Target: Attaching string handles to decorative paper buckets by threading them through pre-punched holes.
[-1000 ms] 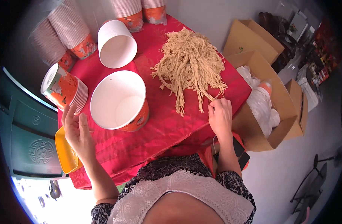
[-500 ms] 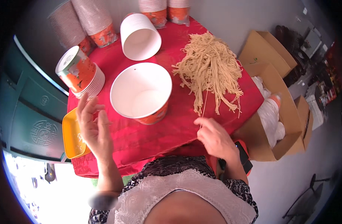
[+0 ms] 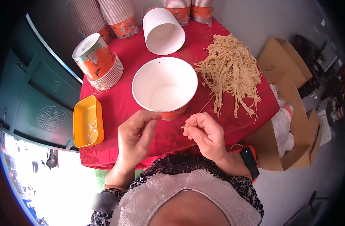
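Observation:
My right hand (image 3: 206,135) pinches the end of a thin beige strand (image 3: 207,102), which runs back toward a heap of beige string-like strands (image 3: 232,67) on the right of the table. Close by, my left hand (image 3: 136,133) is half curled, thumb and forefinger apart, with nothing seen in it. Both hands are in front of a large white-lined paper bucket (image 3: 165,81) that stands upright with an orange outside; its visible inside is bare. Behind it a second white bucket (image 3: 165,34) lies on its side, mouth toward me.
A red cloth (image 3: 120,120) covers the table. At its left sit a yellow tray (image 3: 99,130) with white bits and an upside-down bucket stack (image 3: 99,62). Wrapped bucket stacks (image 3: 118,17) line the back. An open cardboard box (image 3: 293,139) stands right; a dark device (image 3: 249,158) is beside my right arm.
My left hand has come down and right, toward my right hand. The right hand has moved slightly, still pinching the strand. The whole view has shifted, so the table sits further right.

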A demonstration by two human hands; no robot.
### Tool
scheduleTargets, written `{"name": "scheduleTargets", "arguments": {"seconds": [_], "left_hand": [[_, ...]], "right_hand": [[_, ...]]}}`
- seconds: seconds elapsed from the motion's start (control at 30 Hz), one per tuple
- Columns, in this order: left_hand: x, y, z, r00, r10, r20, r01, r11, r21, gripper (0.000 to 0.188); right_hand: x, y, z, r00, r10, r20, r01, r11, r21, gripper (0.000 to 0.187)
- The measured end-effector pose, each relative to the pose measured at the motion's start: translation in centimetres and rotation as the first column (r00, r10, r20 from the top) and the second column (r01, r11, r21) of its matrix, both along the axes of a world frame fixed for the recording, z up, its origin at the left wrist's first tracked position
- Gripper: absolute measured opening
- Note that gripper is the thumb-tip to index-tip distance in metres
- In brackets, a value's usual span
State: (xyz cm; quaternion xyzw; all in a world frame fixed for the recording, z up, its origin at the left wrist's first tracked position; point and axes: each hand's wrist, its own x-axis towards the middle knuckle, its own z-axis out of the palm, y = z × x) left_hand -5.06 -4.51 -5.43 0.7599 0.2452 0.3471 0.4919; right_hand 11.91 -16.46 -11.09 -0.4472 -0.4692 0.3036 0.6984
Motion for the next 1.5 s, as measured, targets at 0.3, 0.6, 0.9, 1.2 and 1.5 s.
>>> {"name": "scheduleTargets", "arguments": {"seconds": [0.3,0.6,0.9,1.2,1.5], "left_hand": [[1.1,-0.7,-0.6,0.974,-0.203,-0.101,0.203,0.979,-0.015,0.024],[1.6,-0.4,-1.4,0.985,-0.17,-0.04,0.174,0.955,0.242,0.01],[1.0,1.1,-0.3,0.995,0.087,0.042,-0.096,0.88,0.465,0.012],[1.4,3.2,1.2,0.939,0.178,-0.292,0.128,0.609,0.783,0.028],[2.3,2.2,1.2,0.955,0.02,-0.295,0.198,0.7,0.686,0.021]], "right_hand": [[-0.4,0.2,-0.1,0.997,-0.001,0.074,0.004,0.999,-0.037,0.013],[-0.6,0.2,1.0,0.946,-0.106,0.307,0.127,0.991,-0.05,0.008],[-1.0,0.8,0.7,0.921,-0.21,0.328,0.203,0.978,0.055,0.011],[-0.9,1.0,0.3,0.935,-0.232,0.267,0.235,0.972,0.02,0.009],[-0.2,0.5,0.0,0.937,-0.238,0.254,0.241,0.97,0.019,0.007]]}}
